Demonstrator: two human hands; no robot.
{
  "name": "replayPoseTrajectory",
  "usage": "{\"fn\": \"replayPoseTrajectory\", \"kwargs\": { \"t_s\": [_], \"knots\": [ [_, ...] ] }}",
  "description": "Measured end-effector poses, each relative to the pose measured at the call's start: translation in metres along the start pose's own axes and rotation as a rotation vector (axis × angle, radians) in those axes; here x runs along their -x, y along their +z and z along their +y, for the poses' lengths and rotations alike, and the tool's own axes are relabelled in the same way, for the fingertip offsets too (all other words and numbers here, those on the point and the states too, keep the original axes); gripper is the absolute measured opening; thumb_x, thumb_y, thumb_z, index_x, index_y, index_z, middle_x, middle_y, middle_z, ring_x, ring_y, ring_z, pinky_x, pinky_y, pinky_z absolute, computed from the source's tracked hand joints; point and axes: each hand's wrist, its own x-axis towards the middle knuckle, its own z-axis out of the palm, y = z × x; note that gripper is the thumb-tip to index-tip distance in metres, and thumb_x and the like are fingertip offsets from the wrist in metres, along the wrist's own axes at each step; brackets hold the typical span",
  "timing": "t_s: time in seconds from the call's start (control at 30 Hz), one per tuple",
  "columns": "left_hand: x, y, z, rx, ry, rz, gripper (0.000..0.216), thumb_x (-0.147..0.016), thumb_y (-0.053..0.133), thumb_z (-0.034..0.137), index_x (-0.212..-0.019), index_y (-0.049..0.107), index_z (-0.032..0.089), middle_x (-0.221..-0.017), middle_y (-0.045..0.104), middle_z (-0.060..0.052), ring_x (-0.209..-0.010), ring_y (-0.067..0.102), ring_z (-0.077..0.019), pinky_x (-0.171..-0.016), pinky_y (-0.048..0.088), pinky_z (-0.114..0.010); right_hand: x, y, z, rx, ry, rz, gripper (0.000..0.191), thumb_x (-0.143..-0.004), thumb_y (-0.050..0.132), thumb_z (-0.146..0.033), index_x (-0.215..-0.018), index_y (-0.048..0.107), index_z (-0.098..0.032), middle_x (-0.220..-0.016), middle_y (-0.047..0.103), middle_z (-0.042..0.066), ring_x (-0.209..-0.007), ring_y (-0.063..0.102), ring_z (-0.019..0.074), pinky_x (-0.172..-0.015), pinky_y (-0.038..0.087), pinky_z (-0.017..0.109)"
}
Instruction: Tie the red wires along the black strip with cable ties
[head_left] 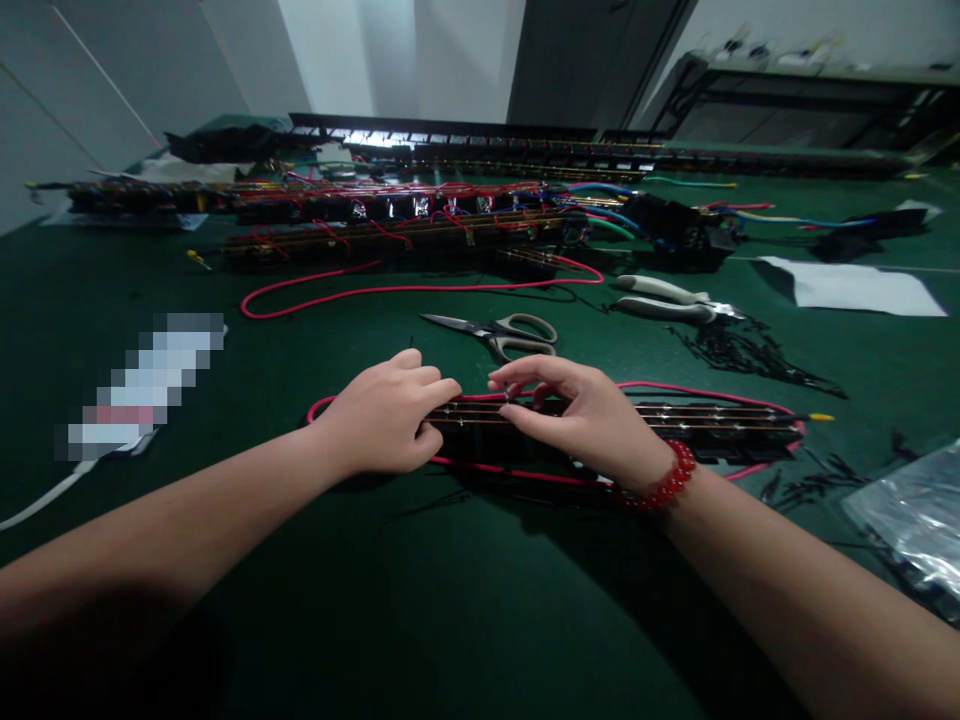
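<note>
A long black strip (705, 425) with brass rails along its top lies on the green table (465, 610), a red wire (750, 395) looped around it. My left hand (390, 415) is curled over the strip's left end, fingers closed on it. My right hand (577, 405), a red bead bracelet at its wrist, rests on the strip's middle with thumb and forefinger pinched on something small at the rail that I cannot make out.
Scissors (499, 333) lie just beyond my hands, grey-handled pliers (667, 298) to their right. Black offcuts (739, 350) are scattered near the pliers. More wired strips (390, 235) line the back. A white sheet (855, 288) and a plastic bag (911, 520) lie at the right.
</note>
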Motion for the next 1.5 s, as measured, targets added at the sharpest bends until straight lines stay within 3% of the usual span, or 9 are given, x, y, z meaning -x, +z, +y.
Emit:
{"fn": "replayPoseTrajectory", "kwargs": {
  "t_s": [0.37,0.63,0.77,0.9,1.07,1.17,1.23,1.5],
  "knots": [
    [0.0,0.001,0.0,-0.001,0.009,0.002,0.027,-0.077,0.05,0.021,-0.1,0.063,0.017,-0.083,0.062,-0.006,-0.08,0.047,-0.0226,-0.065,0.037,-0.034,0.0,0.0,-0.001,-0.034,-0.004,-0.018,0.016,-0.083,0.067,-0.025,-0.097,0.072,-0.02,-0.095,0.076,0.003,-0.083,0.069,0.0169,-0.074,0.054,0.032],
    [0.001,-0.001,0.001,0.011,-0.009,-0.008,0.034,-0.077,0.05,0.022,-0.108,0.063,0.017,-0.086,0.062,-0.006,-0.082,0.048,-0.0229,-0.066,0.038,-0.035,-0.003,-0.006,0.003,-0.425,0.117,0.122,0.012,-0.077,0.076,-0.031,-0.083,0.073,-0.021,-0.085,0.072,0.001,-0.072,0.063,0.0128,-0.066,0.051,0.027],
    [0.002,-0.001,0.001,0.022,0.013,0.021,0.043,-0.076,0.05,0.02,-0.118,0.06,0.019,-0.097,0.063,-0.006,-0.084,0.051,-0.023,-0.074,0.042,-0.038,-0.005,-0.009,0.007,-0.496,0.124,0.138,0.01,-0.075,0.078,-0.029,-0.081,0.075,-0.022,-0.081,0.07,0.0,-0.066,0.058,0.0104,-0.061,0.047,0.025],
    [0.002,-0.007,0.002,0.109,0.017,0.015,0.044,-0.073,0.052,0.018,-0.117,0.059,0.018,-0.119,0.061,-0.008,-0.101,0.054,-0.0244,-0.088,0.044,-0.041,-0.005,-0.009,0.008,-0.523,0.104,0.094,0.009,-0.075,0.078,-0.029,-0.081,0.076,-0.023,-0.083,0.07,0.0,-0.069,0.058,0.0106,-0.064,0.048,0.025],
    [-0.005,-0.016,0.01,0.218,0.004,-0.064,0.04,-0.081,0.057,0.028,-0.119,0.059,0.017,-0.116,0.064,-0.007,-0.106,0.056,-0.025,-0.093,0.046,-0.043,-0.005,-0.009,0.008,-0.535,0.094,0.064,0.009,-0.075,0.078,-0.029,-0.08,0.076,-0.022,-0.085,0.07,0.0,-0.074,0.061,0.0112,-0.068,0.05,0.025],
    [-0.011,-0.012,0.015,0.196,-0.053,-0.018,0.036,-0.085,0.058,0.042,-0.112,0.063,0.019,-0.112,0.065,-0.007,-0.102,0.057,-0.0254,-0.09,0.048,-0.043,-0.004,-0.009,0.009,-0.536,0.119,0.031,0.01,-0.076,0.078,-0.029,-0.082,0.076,-0.021,-0.082,0.071,0.0,-0.073,0.062,0.0107,-0.068,0.05,0.024],
    [-0.014,-0.006,0.016,0.179,-0.059,0.031,0.031,-0.085,0.06,0.039,-0.107,0.065,0.018,-0.11,0.064,-0.008,-0.101,0.057,-0.025,-0.088,0.049,-0.042,-0.004,-0.009,0.009,-0.53,0.115,0.033,0.01,-0.076,0.078,-0.028,-0.082,0.076,-0.021,-0.081,0.072,0.0,-0.072,0.062,0.0104,-0.069,0.05,0.024],
    [-0.011,0.009,0.004,0.115,0.079,0.149,0.028,-0.09,0.059,0.039,-0.105,0.067,0.017,-0.102,0.064,-0.008,-0.095,0.056,-0.0219,-0.085,0.048,-0.037,-0.004,-0.01,0.008,-0.578,0.156,0.018,0.012,-0.075,0.079,-0.028,-0.083,0.075,-0.02,-0.079,0.072,0.0,-0.07,0.064,0.0107,-0.068,0.053,0.025]
  ]
}}
